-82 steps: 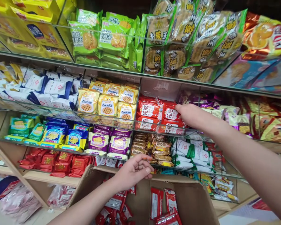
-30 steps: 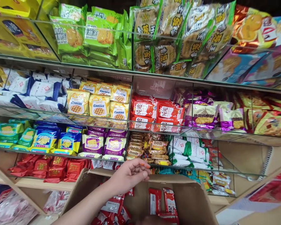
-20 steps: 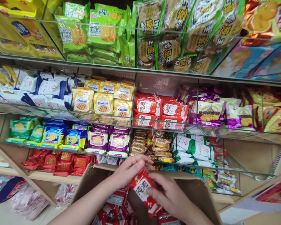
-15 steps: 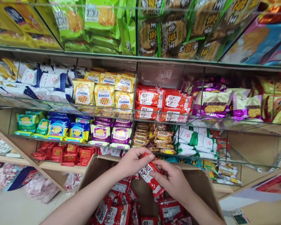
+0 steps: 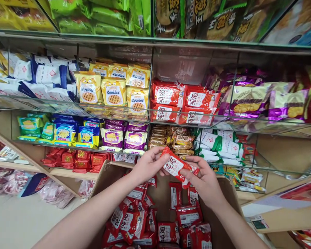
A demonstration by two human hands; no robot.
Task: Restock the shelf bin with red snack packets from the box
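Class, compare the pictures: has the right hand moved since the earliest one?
Yes: the right hand came down from the shelved red packets to above the cardboard box.

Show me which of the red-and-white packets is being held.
The packet between the left hand and right hand, above the carton; the others lie in the carton or sit on the glass shelf.

Red and white with dark characters on the held packet (image 5: 177, 168) between left hand (image 5: 149, 166) and right hand (image 5: 206, 181). Likewise red and white on the loose packets (image 5: 133, 221) below both, against the plain brown of the box (image 5: 226, 192). Above the left hand, yellow with white label patches on the cookie packets (image 5: 114, 91); above the right, white with green bands on the wrapped packs (image 5: 229, 148).
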